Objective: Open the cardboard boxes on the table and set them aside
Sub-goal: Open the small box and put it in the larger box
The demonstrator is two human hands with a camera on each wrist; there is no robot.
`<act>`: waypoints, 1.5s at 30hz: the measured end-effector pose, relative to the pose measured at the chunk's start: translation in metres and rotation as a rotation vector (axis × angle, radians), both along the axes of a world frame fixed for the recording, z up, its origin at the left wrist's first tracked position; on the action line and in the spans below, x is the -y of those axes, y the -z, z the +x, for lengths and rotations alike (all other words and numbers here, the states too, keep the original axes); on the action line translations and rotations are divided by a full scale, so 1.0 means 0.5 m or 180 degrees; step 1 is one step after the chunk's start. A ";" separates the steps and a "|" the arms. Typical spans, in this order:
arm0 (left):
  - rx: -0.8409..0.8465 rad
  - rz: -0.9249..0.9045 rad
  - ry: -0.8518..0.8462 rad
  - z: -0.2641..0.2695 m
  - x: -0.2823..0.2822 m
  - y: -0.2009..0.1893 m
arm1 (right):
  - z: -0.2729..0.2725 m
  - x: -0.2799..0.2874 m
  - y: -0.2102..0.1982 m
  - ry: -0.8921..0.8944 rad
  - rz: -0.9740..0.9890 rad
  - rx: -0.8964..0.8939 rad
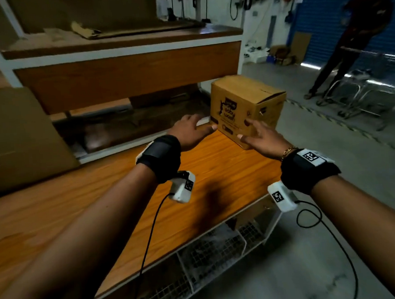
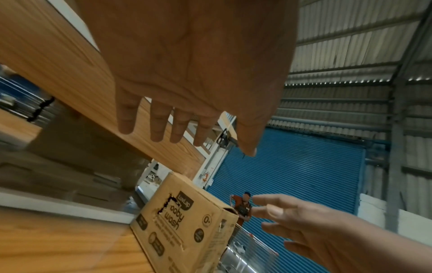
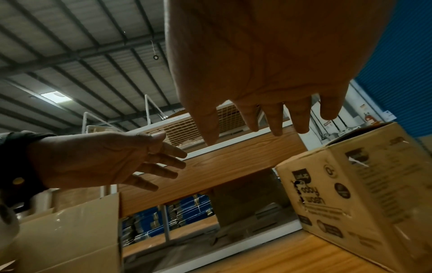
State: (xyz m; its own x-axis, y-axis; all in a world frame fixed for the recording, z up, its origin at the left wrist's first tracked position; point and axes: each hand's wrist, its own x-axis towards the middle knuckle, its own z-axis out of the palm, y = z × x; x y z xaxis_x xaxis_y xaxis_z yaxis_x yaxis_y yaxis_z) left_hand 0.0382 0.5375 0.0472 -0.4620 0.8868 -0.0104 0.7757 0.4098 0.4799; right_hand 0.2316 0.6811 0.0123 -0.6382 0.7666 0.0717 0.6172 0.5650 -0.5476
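Note:
A closed brown cardboard box point(image 1: 247, 108) printed "baby wash" stands upright at the far right corner of the wooden table point(image 1: 148, 197); it also shows in the left wrist view point(image 2: 184, 221) and the right wrist view point(image 3: 360, 194). My left hand point(image 1: 191, 131) hovers just left of the box, fingers straight and spread, holding nothing. My right hand point(image 1: 259, 134) reaches toward the box's near right corner, fingers stretched out; I cannot tell whether they touch it. Both palms point(image 2: 187, 64) point(image 3: 268, 55) are open.
A wood-and-white shelf unit point(image 1: 128, 73) stands behind the table with flattened cardboard on top. A large cardboard box point(image 1: 19, 135) sits at the left. A wire rack point(image 1: 209, 263) lies under the table. A person point(image 1: 357, 38) and metal trolley point(image 1: 367, 88) stand at the right.

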 end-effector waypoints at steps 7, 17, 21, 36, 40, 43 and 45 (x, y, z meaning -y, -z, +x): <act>0.0141 0.0017 0.0022 -0.024 -0.171 0.006 | -0.034 -0.208 -0.001 -0.0051 -0.0283 -0.0134; 0.0496 0.0037 -0.0315 -0.001 -0.441 0.035 | -0.074 -0.548 0.005 -0.0314 -0.0059 -0.0117; 0.0600 0.0007 -0.0408 0.031 -0.558 0.060 | -0.065 -0.691 0.008 -0.0366 0.0287 0.0041; 0.1661 0.0799 -0.1150 0.035 -0.668 0.131 | -0.098 -0.797 0.039 -0.0876 -0.1287 -0.0437; 0.1537 0.0982 -0.1503 -0.023 -0.545 0.112 | -0.165 -0.696 0.032 -0.1319 -0.1105 -0.0368; 0.1481 0.1159 -0.1865 -0.054 -0.405 0.100 | -0.240 -0.578 0.035 -0.1672 -0.1155 -0.0328; 0.1498 0.1249 -0.2042 -0.069 -0.316 0.100 | -0.286 -0.500 0.034 -0.1869 -0.1092 -0.0304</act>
